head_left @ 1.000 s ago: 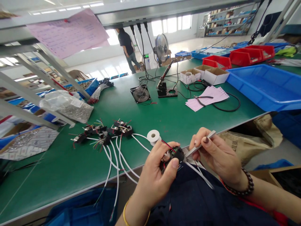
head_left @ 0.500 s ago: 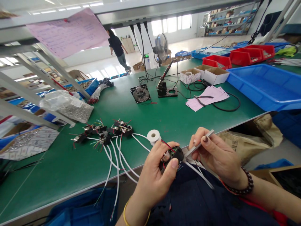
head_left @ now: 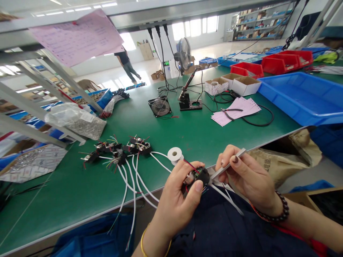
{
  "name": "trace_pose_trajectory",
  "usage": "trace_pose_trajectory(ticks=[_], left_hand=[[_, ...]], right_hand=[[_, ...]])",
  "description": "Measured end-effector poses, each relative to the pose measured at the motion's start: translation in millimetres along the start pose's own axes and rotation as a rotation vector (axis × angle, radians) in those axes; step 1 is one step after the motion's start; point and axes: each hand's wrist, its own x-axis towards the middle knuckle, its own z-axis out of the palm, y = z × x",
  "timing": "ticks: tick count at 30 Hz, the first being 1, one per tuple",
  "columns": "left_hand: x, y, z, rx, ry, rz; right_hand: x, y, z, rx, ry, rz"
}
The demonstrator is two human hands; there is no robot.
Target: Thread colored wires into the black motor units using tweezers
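My left hand (head_left: 182,200) is closed round a small black motor assembly (head_left: 204,175) with a green circuit board and red and black wires. A white cable (head_left: 227,200) runs from it down over my lap. Pinched in my right hand (head_left: 248,178) is a slim grey metal tool, perhaps tweezers (head_left: 227,166), slanting down so that its lower end meets the side of the assembly. Its exact tip is hard to make out. Just beyond my left hand stands a white spool (head_left: 175,155). Several similar assemblies (head_left: 118,151) with white cables lie to the left.
On the green bench (head_left: 182,132) are a small fan (head_left: 160,106), a soldering iron (head_left: 187,85) in its stand, pliers (head_left: 229,113) on pink papers and white boxes (head_left: 246,86). A blue tray (head_left: 308,96) occupies the right side. A bag of metal parts (head_left: 80,121) leans at the left.
Both hands hold almost the same pose, with the tool still against the assembly. In the background, a walking person has moved slightly left, partly behind the pink sheet.
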Motion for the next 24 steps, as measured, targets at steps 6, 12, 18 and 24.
trace_pose_trajectory(ticks=[6,12,18,24], left_hand=[[-0.6,-0.3,0.3,-0.01,0.001,0.014],[0.4,0.1,0.5,-0.028,0.002,0.026],[0.9,0.4,0.9,-0.038,0.006,0.039],[-1.9,-0.5,0.1,-0.021,0.0,0.034]], right_hand=[[-1.9,1.2,-1.0,-0.031,0.009,-0.012],[-5.5,1.9,0.4,-0.039,0.001,-0.035],[-6.0,0.4,1.8,-0.026,-0.002,-0.038],[-1.4,0.5,-0.4,0.026,-0.021,0.003]])
